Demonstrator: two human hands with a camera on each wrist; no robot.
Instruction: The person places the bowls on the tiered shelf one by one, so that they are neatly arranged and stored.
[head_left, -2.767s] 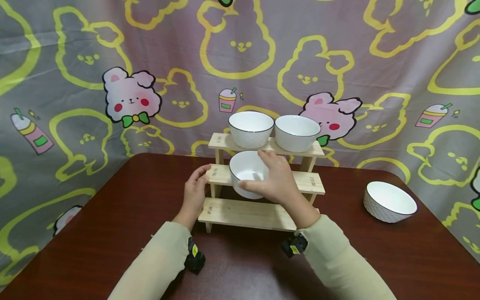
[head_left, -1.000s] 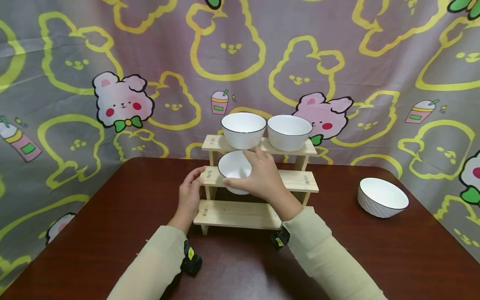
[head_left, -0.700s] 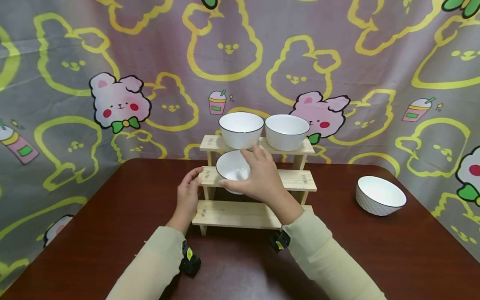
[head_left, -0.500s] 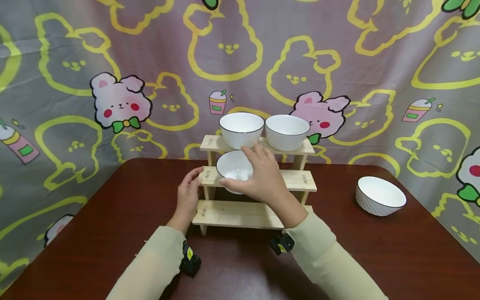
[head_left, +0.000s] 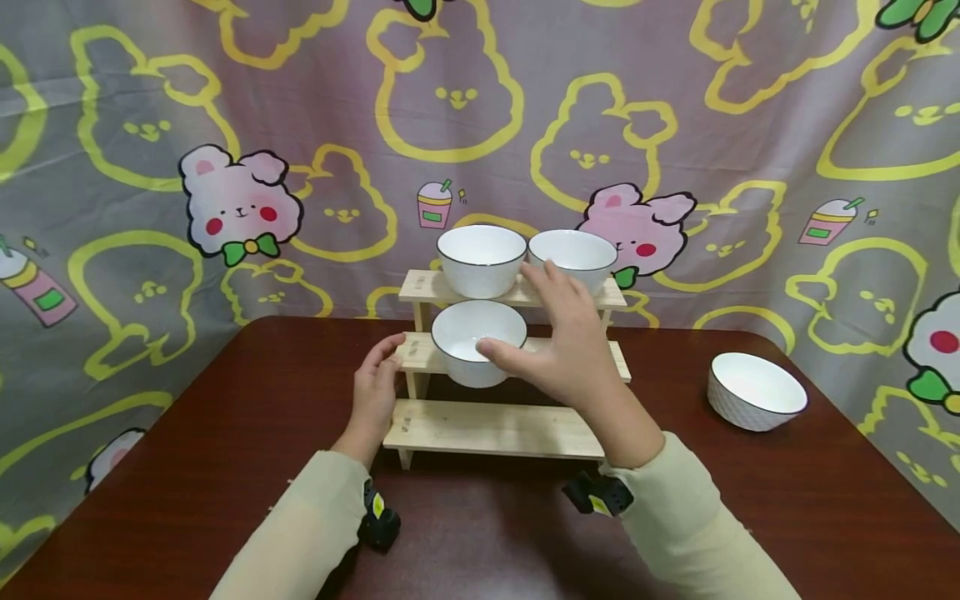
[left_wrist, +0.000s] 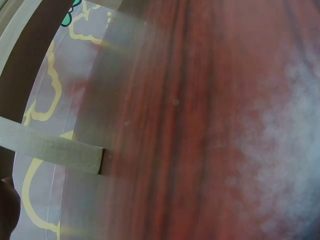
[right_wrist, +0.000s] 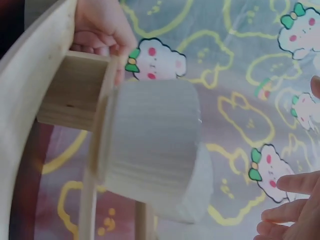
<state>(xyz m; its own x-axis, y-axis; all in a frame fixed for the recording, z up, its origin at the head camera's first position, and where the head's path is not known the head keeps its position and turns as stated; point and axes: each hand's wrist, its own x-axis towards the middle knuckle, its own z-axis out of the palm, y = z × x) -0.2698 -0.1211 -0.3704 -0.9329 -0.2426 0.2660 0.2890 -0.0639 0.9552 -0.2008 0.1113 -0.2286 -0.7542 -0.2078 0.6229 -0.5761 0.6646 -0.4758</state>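
A three-step wooden display stand (head_left: 495,429) stands on the table. My left hand (head_left: 375,392) grips the left end of its middle step; in the right wrist view, that hand's fingers (right_wrist: 97,42) curl at the plank's end. On the middle step, toward the left, sits a white dark-rimmed bowl (head_left: 468,367). My right hand (head_left: 573,354) is spread just right of this bowl, its thumb overlapping the rim in the head view. From the right wrist, a gap shows between the fingers (right_wrist: 295,184) and the bowl (right_wrist: 150,135). The left wrist view shows mostly tabletop.
Two white bowls stand side by side on the top step, a left one (head_left: 482,262) and a right one (head_left: 573,250) partly behind my right hand. Another bowl (head_left: 756,392) with a textured side sits on the dark red table (head_left: 187,467) at right. A patterned curtain (head_left: 322,100) hangs behind.
My right hand has let go of the middle-step bowl and moved right, away from it. Earlier it shifted that bowl left along the step. My left hand keeps its hold on the stand.
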